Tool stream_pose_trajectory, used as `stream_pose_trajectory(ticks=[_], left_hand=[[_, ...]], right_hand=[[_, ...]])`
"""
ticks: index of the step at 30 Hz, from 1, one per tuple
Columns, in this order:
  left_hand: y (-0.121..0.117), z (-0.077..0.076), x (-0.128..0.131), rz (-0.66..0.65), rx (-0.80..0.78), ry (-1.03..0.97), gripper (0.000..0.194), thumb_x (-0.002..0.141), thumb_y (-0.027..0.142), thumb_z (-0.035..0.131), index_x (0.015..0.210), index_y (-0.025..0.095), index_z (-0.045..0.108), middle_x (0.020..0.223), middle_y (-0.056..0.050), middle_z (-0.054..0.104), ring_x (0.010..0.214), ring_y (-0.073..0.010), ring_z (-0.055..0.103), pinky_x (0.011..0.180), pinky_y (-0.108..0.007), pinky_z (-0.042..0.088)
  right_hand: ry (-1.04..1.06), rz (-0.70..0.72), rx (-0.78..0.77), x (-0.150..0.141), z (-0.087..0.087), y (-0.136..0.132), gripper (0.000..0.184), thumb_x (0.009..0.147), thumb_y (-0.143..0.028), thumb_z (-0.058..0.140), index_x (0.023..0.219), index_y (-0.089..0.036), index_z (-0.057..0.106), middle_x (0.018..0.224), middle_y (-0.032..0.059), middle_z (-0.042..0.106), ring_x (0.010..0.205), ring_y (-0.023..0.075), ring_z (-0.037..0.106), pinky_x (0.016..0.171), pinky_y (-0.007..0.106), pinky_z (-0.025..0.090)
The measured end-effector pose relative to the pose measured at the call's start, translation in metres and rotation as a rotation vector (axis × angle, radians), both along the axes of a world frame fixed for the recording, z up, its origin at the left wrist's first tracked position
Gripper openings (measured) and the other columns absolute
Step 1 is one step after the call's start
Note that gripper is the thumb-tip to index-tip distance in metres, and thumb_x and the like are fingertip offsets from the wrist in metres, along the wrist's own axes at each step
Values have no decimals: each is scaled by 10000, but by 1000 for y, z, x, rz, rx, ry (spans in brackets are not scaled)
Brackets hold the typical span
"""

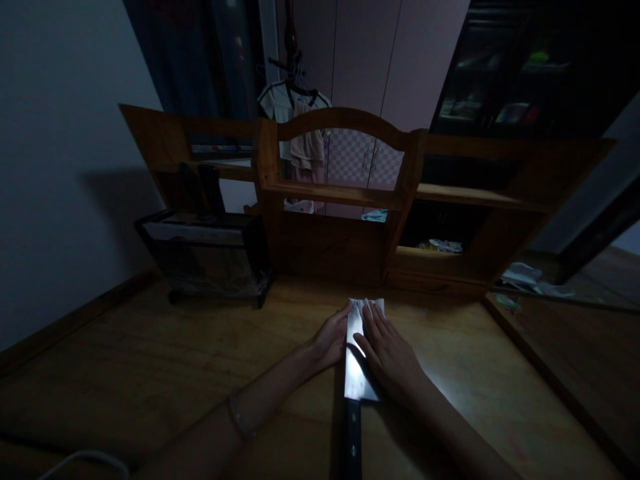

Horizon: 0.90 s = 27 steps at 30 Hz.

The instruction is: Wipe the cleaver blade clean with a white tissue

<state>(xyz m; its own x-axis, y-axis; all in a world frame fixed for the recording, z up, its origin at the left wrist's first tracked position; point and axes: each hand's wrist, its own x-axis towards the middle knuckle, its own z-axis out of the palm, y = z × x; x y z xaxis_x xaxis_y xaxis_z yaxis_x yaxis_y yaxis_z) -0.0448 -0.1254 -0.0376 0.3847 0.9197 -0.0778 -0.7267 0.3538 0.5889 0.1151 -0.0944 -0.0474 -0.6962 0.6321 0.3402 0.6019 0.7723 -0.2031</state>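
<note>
A cleaver [356, 380] with a broad shiny blade lies lengthwise in front of me, its black riveted handle [353, 437] pointing toward me. My left hand [331, 339] is closed on the blade's left edge, thumb near the far end and the other fingers partly hidden beneath. A crumpled white tissue or thin cloth [356, 303] covers the far end of the blade. On top of it, my right hand [387, 347] holds it pressed to the metal, fingers stretched forward and thumb out to the left. The blade's right side is partly behind this hand.
The wooden tabletop [240, 373] carries a black-framed knife stand [200, 250] with dark handles at the back left. A wooden shelf rack [335, 247] spans the rear. At lower left runs a white cable [90, 455]. The table's raised edge [545, 373] is on the right.
</note>
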Motion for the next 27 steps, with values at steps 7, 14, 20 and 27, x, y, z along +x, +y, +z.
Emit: stream_pose_trajectory(ticks=[7, 14, 20, 27], left_hand=[[-2, 6, 0, -28, 11, 1, 587, 946, 515, 383, 1287, 71, 557, 1122, -152, 681, 1087, -275, 617, 984, -341, 391], [4, -7, -1, -1, -29, 28, 539, 942, 488, 410, 1298, 106, 545, 1115, -133, 685, 1085, -262, 622, 959, -334, 413], [5, -9, -3, -38, -14, 21, 556, 941, 503, 405, 1295, 97, 543, 1109, -136, 685, 1049, -252, 635, 888, -302, 441], [1, 3, -1, -22, -19, -19, 580, 961, 501, 356, 1285, 62, 552, 1142, -161, 669, 1069, -264, 621, 939, -322, 408]], right_hand=[[27, -71, 23, -2, 6, -6, 666, 980, -499, 320, 1503, -101, 207, 1560, 140, 219, 1457, 266, 107, 1171, 490, 242], [40, 136, -30, -8, 19, -19, 616, 996, -422, 327, 1525, -204, 98, 1590, 54, 148, 1463, 203, 101, 1184, 422, 235], [28, 108, 9, -9, 7, -14, 615, 990, -427, 347, 1519, -180, 153, 1576, 98, 201, 1458, 245, 132, 1167, 472, 263], [44, -2, 60, -3, -1, -4, 619, 990, -452, 336, 1495, -109, 237, 1537, 149, 291, 1446, 267, 180, 1153, 491, 288]])
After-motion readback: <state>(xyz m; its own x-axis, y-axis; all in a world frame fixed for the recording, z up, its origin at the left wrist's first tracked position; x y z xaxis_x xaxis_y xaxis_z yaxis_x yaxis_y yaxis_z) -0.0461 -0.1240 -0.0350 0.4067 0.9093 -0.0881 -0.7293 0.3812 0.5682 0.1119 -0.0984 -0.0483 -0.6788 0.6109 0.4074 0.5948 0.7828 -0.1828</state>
